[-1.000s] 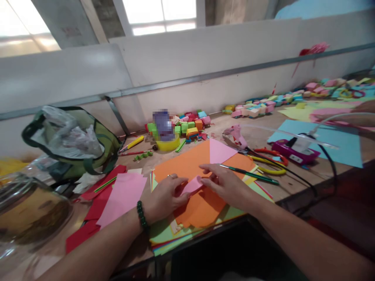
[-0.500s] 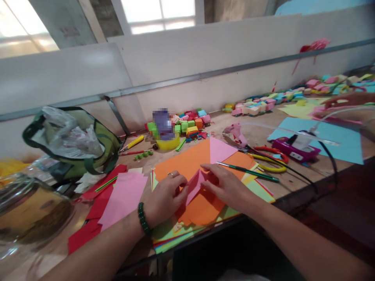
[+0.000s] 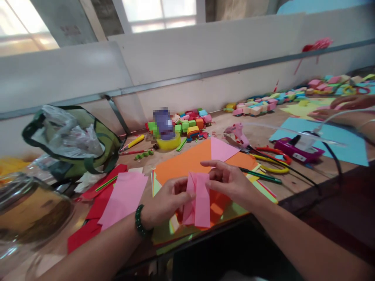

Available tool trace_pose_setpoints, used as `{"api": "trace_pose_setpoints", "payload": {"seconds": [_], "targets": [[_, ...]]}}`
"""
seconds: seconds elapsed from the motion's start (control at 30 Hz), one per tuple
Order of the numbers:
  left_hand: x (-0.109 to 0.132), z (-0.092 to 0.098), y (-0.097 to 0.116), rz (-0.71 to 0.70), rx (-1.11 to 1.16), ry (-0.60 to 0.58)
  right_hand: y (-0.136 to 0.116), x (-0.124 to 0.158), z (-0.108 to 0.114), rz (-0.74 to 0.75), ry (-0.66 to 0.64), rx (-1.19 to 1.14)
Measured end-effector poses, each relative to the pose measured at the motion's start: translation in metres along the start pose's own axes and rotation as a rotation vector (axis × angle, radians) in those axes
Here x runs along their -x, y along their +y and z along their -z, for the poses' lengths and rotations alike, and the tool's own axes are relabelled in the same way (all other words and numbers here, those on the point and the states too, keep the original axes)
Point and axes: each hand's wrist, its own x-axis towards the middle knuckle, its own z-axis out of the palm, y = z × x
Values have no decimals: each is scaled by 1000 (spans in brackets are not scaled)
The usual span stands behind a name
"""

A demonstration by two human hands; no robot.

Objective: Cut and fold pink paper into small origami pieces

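Both of my hands hold a folded pink paper (image 3: 199, 199) lifted above a stack of coloured sheets topped by an orange sheet (image 3: 181, 164). My left hand (image 3: 165, 201) pinches the paper's left edge, with a dark green bead bracelet on its wrist. My right hand (image 3: 230, 181) grips the paper's upper right side with curled fingers. The paper hangs upright with two flaps folded toward its middle. A pink triangle (image 3: 221, 149) lies on the orange sheet behind.
A green pencil (image 3: 259, 175), yellow-and-red scissors (image 3: 271, 158), a pink glue gun (image 3: 238, 133) and a purple device (image 3: 297, 151) with cable lie right. Pink and red sheets (image 3: 123, 197), a green bag (image 3: 73, 140) and a jar (image 3: 29, 212) sit left. Folded paper cubes (image 3: 190, 123) line the wall. Another person's hands (image 3: 341, 107) work far right.
The pink paper was pressed on the orange sheet a second ago; both hands have lifted it off the stack and turned it upright toward me.
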Motion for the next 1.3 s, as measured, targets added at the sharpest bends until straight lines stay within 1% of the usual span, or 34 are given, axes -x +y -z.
{"api": "trace_pose_setpoints", "payload": {"seconds": [0.13,0.23,0.37,0.47,0.6,0.93,1.3], "targets": [[1,-1,1,19,-55,91,0,-1,-7,23,21,57],[2,-1,1,30,-145,140,-1,-3,-11,14,36,3],[5,-1,3,31,-230,126,-5,-5,-14,-60,25,-109],[6,-2,3,33,-266,135,-6,-6,-14,-72,47,-135],[5,-4,4,23,-295,162,-4,-7,-14,-72,60,-131],[6,-2,3,-12,-353,152,-7,-7,-17,-84,54,-115],[6,-5,7,-8,-352,149,-7,-7,-20,-51,93,-79]]}}
